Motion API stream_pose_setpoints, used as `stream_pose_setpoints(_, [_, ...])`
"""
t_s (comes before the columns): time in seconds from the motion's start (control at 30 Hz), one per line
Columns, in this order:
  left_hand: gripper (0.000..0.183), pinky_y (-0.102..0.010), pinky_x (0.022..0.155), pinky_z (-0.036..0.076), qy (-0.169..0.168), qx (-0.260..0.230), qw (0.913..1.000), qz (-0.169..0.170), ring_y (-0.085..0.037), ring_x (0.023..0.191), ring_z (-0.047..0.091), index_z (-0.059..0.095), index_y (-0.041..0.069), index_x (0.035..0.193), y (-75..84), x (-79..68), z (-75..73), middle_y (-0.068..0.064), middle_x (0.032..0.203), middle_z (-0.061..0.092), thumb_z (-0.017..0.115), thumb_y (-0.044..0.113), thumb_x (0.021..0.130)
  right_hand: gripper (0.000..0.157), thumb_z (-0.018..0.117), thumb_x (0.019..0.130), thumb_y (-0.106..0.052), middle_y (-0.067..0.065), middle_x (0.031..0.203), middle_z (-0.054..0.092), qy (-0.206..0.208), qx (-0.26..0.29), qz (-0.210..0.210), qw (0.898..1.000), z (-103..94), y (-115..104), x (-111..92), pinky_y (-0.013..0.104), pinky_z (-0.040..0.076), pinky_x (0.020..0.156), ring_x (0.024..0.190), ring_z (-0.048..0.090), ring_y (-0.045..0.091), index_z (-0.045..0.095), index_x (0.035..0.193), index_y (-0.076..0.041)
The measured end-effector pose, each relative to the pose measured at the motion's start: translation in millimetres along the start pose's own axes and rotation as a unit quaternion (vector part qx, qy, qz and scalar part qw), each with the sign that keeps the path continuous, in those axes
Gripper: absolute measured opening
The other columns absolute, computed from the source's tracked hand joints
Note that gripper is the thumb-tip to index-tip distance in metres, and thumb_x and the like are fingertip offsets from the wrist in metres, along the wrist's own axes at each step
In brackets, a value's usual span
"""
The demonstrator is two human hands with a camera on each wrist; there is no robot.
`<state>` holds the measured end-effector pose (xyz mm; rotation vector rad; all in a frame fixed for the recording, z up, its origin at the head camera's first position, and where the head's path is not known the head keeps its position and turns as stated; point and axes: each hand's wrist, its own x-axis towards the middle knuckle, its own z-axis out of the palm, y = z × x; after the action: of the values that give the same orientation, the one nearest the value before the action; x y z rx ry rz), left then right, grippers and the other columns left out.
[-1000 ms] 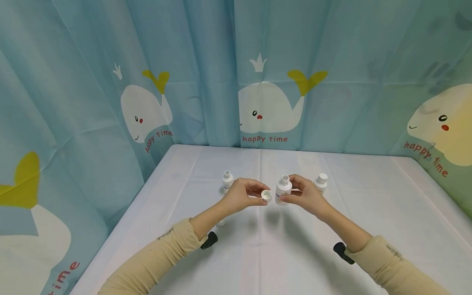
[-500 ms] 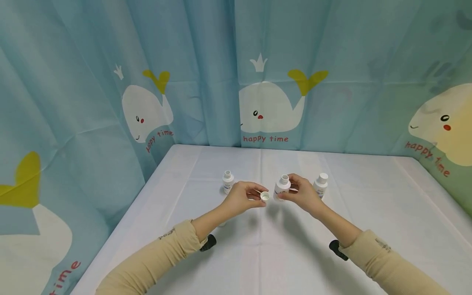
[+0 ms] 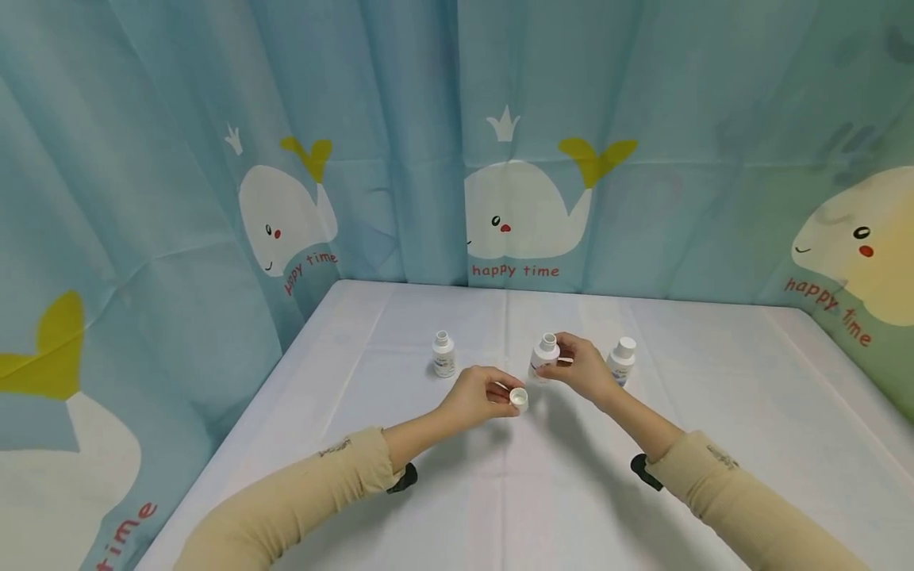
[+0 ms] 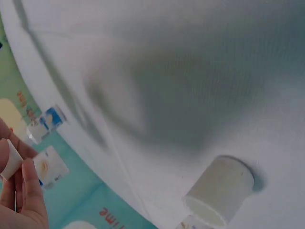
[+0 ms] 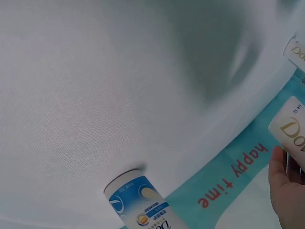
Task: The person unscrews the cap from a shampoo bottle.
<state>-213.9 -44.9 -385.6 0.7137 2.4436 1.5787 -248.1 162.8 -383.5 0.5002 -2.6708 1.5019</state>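
In the head view my left hand pinches a small white cap, its hollow side facing up toward the camera. My right hand grips an upright white bottle with a bare threaded neck, just behind and right of the cap. Cap and bottle are apart. Whether the bottle's base touches the table cannot be told. Gold lettering shows on the gripped bottle in the right wrist view. A second white cap rests on the tablecloth in the left wrist view; my left arm hides it from the head camera.
An uncapped white bottle stands at the left of the white-covered table. A capped bottle with a blue label stands just right of my right hand. Behind the table hangs a blue curtain printed with whales.
My right hand has moved slightly left and lower with the bottle. My left hand has come nearer to me with the cap, uncovering the left bottle.
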Motion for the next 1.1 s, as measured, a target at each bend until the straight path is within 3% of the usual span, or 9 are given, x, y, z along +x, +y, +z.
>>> stream_pose_setpoints(0.23, [0.028,-0.018,0.066,0.056,-0.012,-0.003,0.9994,-0.032,-0.023,0.08,0.071,0.071,-0.004,0.098,-5.5,-2.0,7.0,-0.018,0.096,0.071,0.078,-0.004,0.071,0.044,0.073,0.079,-0.001,0.031,0.111,0.061,-0.001,-0.012,-0.019,1.0,2.6,7.5,10.3,0.042,0.056,0.081,0.099,0.063,0.042,0.054,0.116,0.015])
stream_pose_setpoints(0.47, [0.027,-0.015,0.067,0.055,-0.033,0.0,0.9992,-0.022,-0.027,0.081,0.07,0.07,-0.006,0.097,-12.6,-4.5,14.3,-0.021,0.094,0.07,0.074,-0.011,0.071,0.043,0.073,0.079,-0.001,0.031,0.111,0.062,-0.01,-0.022,-0.018,1.0,7.4,11.8,20.2,0.044,0.055,0.084,0.099,0.063,0.042,0.055,0.115,0.015])
stream_pose_setpoints(0.77, [0.024,-0.01,0.061,0.047,-0.022,0.076,0.9969,0.007,-0.001,0.067,0.056,0.071,-0.003,0.093,-23.2,-2.7,25.2,-0.015,0.085,0.07,0.075,-0.009,0.07,0.041,0.073,0.078,0.002,0.032,0.106,0.063,-0.015,-0.034,-0.021,0.999,14.4,18.2,30.8,0.042,0.056,0.08,0.093,0.065,0.041,0.055,0.112,0.017])
stream_pose_setpoints(1.1, [0.024,-0.011,0.058,0.044,-0.021,0.082,0.9964,-0.004,0.0,0.063,0.052,0.071,-0.004,0.09,-29.9,-3.9,37.4,-0.014,0.084,0.071,0.075,-0.011,0.068,0.042,0.074,0.075,0.004,0.032,0.105,0.063,-0.021,-0.048,-0.001,0.999,23.3,20.6,36.0,0.04,0.057,0.078,0.092,0.066,0.041,0.056,0.11,0.018])
